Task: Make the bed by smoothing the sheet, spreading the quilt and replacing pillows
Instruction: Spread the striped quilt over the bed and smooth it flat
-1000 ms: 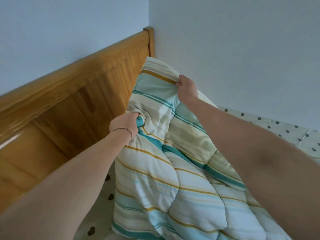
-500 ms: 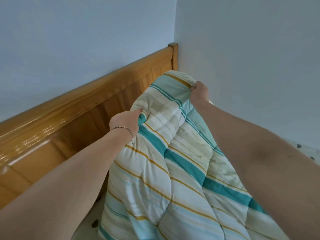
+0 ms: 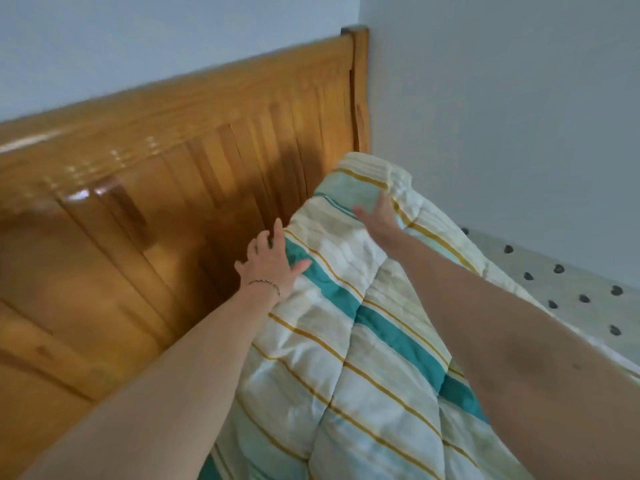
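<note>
A striped quilt (image 3: 346, 358) in cream, teal and mustard lies bunched along the bed, its top edge near the headboard. My left hand (image 3: 272, 263), with a thin bracelet on the wrist, rests on the quilt's left top edge with fingers spread. My right hand (image 3: 379, 216) lies flat on the quilt's far top corner, fingers straight. A pale sheet (image 3: 568, 289) with dark dots shows to the right of the quilt. No pillow is in view.
A glossy wooden headboard (image 3: 173, 188) runs across the left and ends in a post at the room's corner. Pale blue walls (image 3: 502, 116) stand behind the headboard and along the bed's right side.
Both hands have let go of the quilt's top edge and now lie open on it. The quilt has dropped lower against the headboard.
</note>
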Demonstrator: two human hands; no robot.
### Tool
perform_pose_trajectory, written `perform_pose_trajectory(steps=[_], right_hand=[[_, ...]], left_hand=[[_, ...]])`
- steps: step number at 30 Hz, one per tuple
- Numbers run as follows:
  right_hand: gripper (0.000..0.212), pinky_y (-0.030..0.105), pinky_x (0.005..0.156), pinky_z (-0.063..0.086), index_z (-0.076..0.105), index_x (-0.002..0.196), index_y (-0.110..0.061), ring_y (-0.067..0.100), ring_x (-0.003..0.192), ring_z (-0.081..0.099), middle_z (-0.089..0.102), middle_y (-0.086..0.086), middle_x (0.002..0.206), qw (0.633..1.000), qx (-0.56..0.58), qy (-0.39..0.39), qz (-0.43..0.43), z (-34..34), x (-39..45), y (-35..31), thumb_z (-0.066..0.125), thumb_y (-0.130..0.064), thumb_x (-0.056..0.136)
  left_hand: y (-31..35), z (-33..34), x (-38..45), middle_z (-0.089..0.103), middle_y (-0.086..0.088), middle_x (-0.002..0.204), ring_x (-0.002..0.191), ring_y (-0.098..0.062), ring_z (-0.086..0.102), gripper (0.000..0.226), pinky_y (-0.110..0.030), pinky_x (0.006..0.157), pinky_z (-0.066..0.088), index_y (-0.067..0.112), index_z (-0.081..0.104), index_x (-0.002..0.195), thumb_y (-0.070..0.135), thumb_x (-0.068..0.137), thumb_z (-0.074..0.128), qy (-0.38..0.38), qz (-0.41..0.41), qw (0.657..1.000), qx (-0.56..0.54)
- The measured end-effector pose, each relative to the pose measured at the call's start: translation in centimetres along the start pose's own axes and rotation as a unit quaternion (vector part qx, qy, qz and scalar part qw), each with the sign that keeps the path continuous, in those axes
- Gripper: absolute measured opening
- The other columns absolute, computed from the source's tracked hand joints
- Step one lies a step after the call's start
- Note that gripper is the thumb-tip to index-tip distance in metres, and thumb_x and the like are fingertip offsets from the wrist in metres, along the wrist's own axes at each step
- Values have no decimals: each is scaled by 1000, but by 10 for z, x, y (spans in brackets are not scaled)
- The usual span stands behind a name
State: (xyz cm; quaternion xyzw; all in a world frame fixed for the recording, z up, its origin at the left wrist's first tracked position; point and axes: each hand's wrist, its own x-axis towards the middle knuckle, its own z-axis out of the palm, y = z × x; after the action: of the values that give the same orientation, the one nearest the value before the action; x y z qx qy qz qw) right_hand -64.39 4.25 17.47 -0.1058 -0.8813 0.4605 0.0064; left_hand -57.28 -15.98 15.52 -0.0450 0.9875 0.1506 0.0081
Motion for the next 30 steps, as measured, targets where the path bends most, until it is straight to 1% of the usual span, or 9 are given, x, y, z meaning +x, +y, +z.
perform_pose_trajectory(steps=[2, 4, 6, 9, 13, 20, 23, 27, 30], right_hand=[[90, 55, 120, 9, 3, 157, -18, 24, 151, 1, -1, 6, 165, 987, -142, -71, -1, 41, -10, 51, 45, -64, 92], [84, 57, 119, 5, 0, 157, -26, 22, 151, -8, -10, 3, 164, 964, -224, -142, -18, 86, -34, 101, 36, -67, 93], [81, 60, 118, 3, 1, 156, -32, 24, 151, -10, -12, 3, 164, 942, -275, -192, -28, 125, -63, 141, 33, -70, 92], [95, 66, 115, 1, -8, 155, -36, 28, 150, -14, -17, 5, 163, 916, -327, -233, -13, 167, -87, 176, 42, -76, 85], [108, 70, 112, 12, -12, 153, -35, 32, 150, -9, -15, 6, 163, 887, -393, -238, -40, 188, -93, 193, 63, -63, 82], [106, 62, 115, 22, -13, 154, -33, 31, 151, -2, -11, 7, 164, 899, -364, -241, -36, 194, -87, 217, 69, -38, 88], [91, 54, 115, 26, -12, 155, -29, 32, 151, 3, -7, 11, 164, 895, -377, -234, -44, 193, -94, 239, 58, -30, 97], [67, 45, 98, 46, 6, 156, -28, 27, 142, 33, 12, 3, 164, 889, -418, -176, -61, 181, -109, 256, 43, -15, 102], [49, 44, 100, 43, 25, 153, -29, 26, 137, 40, 31, -3, 158, 914, -371, -158, -46, 176, -112, 229, 36, -27, 105]], left_hand=[[-21, 45, -6, 9, -3, 160, 146, -29, 14, 82, -57, 112, 26, 26, -3, 154, 60, 93, 40, -22, -14, 998, -58], [-61, 92, -22, 13, -5, 160, 144, -28, 21, 72, -51, 111, 32, 22, 1, 155, 52, 98, 36, -35, -40, 995, -86], [-104, 130, -47, 10, -8, 160, 144, -28, 22, 70, -45, 113, 31, 20, -1, 155, 42, 101, 38, -110, -61, 990, -70], [-153, 175, -82, 5, -9, 161, 147, -29, 15, 76, -44, 118, 23, 23, -2, 155, 38, 99, 46, -253, -60, 965, -26], [-178, 215, -99, 11, -8, 159, 142, -30, 26, 88, -45, 114, 30, 26, 0, 154, 51, 91, 55, -321, -41, 946, 7], [-172, 247, -96, 23, -6, 155, 138, -30, 31, 106, -54, 107, 34, 28, 3, 153, 69, 75, 61, -310, -24, 947, 82], [-175, 254, -112, 48, -4, 139, 126, -29, 48, 120, -52, 103, 37, 29, -3, 153, 77, 65, 64, -280, -40, 947, 154], [-178, 258, -141, 64, 4, 105, 92, -18, 63, 79, -37, 80, 53, 34, 20, 149, 39, 86, 66, -212, 27, 968, 127], [-193, 227, -143, 64, 5, 93, 77, -16, 60, 50, -31, 63, 50, 39, 33, 139, 23, 95, 51, -169, 31, 971, 167]])
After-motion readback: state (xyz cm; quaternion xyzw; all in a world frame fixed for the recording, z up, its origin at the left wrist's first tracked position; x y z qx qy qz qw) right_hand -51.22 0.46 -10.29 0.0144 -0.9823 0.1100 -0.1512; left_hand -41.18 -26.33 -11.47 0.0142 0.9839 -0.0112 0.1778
